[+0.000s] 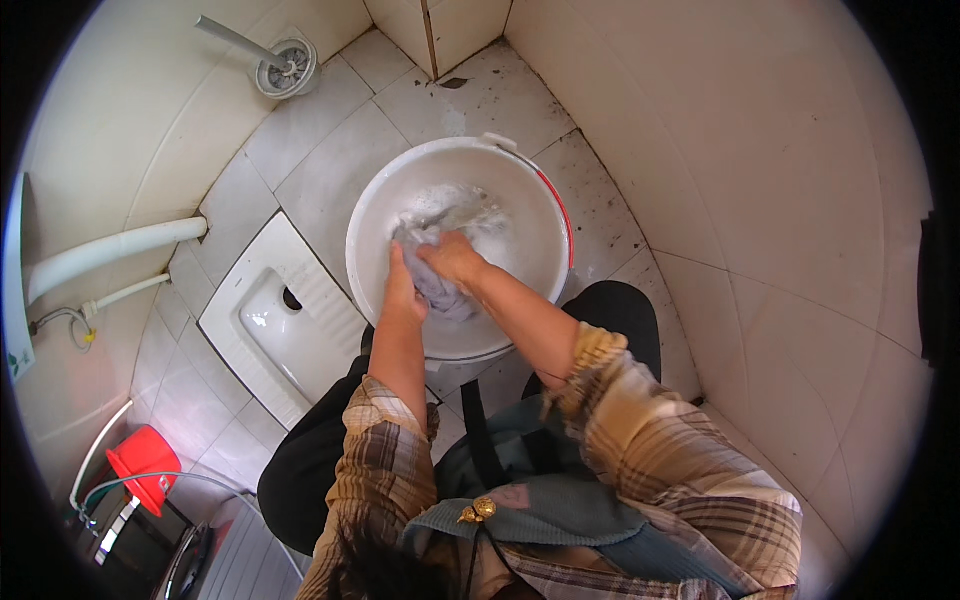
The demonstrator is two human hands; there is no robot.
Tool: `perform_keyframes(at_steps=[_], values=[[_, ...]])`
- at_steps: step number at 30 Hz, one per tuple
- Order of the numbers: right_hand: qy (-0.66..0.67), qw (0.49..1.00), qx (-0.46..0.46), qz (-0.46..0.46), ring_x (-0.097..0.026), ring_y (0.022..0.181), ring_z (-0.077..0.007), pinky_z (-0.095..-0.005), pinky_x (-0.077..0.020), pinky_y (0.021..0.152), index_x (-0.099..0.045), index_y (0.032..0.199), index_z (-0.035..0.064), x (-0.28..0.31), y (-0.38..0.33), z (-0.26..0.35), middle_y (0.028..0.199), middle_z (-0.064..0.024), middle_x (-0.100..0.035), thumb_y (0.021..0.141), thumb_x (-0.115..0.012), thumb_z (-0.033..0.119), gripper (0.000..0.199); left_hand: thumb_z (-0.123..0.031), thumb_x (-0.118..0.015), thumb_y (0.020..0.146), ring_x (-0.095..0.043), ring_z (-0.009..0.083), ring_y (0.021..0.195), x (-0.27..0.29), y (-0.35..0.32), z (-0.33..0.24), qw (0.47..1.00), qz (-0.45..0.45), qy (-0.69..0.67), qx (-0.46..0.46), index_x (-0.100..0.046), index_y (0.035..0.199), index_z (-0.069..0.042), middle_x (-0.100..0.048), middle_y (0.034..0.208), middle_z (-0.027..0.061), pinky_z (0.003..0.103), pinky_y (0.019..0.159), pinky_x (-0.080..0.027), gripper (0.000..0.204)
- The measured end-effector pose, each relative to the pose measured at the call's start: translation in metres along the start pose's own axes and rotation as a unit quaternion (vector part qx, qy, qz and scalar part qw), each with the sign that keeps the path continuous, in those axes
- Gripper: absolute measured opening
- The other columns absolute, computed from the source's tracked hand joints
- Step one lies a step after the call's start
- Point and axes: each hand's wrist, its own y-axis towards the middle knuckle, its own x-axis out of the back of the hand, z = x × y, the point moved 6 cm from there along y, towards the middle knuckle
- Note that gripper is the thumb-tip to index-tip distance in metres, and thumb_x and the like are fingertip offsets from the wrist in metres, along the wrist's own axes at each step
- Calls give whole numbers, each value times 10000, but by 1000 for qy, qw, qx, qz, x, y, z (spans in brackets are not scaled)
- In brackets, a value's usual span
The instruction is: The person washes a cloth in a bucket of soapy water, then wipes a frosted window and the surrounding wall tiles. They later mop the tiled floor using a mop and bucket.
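Left hand (400,284) and right hand (452,258) clutch cloth (449,302) — inside basin rim (364,218), room rightward.

Bunched grey cloth (447,297) (somewhat blurred) partly hides the bare left hand (402,285). A ribbed grey panel (238,560) is cropped below.

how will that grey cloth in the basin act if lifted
The grey cloth is probably floppy, since it bunches between the left hand and right hand. It's likely heavy and slippery, given the foamy-looking water around it in the basin.
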Motion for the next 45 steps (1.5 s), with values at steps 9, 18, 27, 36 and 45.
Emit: perform_keyframes(at_steps=[9, 18, 27, 36, 45], values=[[-89, 929, 296, -205, -585, 682, -433, -449, -487, 639, -601, 782, -52, 1, -102, 78, 773, -252, -592, 770, -603, 315, 368, -513, -444, 874, -555, 275, 1028, -56, -47, -7, 951, 242, -185, 46, -452, 1257, -63, -567, 1155, 108, 427, 881, -440, 591], [-48, 954, 153, -253, -601, 821, -416, -456, -480, 768, -621, 835, -60, 21, -3, 71, 891, -270, -605, 808, -524, 342, 414, -526, -437, 865, -599, 249, 948, -31, -26, 14, 998, 40, -7, -51, -481, 1223, -68, -596, 1102, 91, 407, 742, -507, 583], [-127, 984, 28, -120, -549, 1014, -416, -432, -410, 917, -523, 1115, -109, 75, 56, -28, 1090, -296, -560, 817, -465, 534, 711, -639, -386, 841, -463, 286, 1178, -23, -47, -22, 999, 33, -20, -8, -388, 1329, -75, -451, 1323, 126, 436, 983, -353, 747], [11, 988, 152, 19, -621, 767, -370, -408, -488, 697, -580, 1006, -55, 4, -53, 27, 826, -247, -629, 802, -554, 337, 443, -576, -418, 864, -577, 250, 930, -23, -26, 0, 992, 44, -110, 32, -540, 1169, -139, -590, 1065, 87, 395, 736, -476, 547], [-151, 924, 264, -230, -599, 732, -428, -487, -476, 692, -576, 820, -17, 23, -73, 81, 767, -264, -611, 843, -472, 332, 365, -534, -421, 873, -566, 202, 651, -35, -15, 14, 993, 108, -28, -37, -576, 1054, -99, -611, 871, 66, 341, 508, -432, 496]])
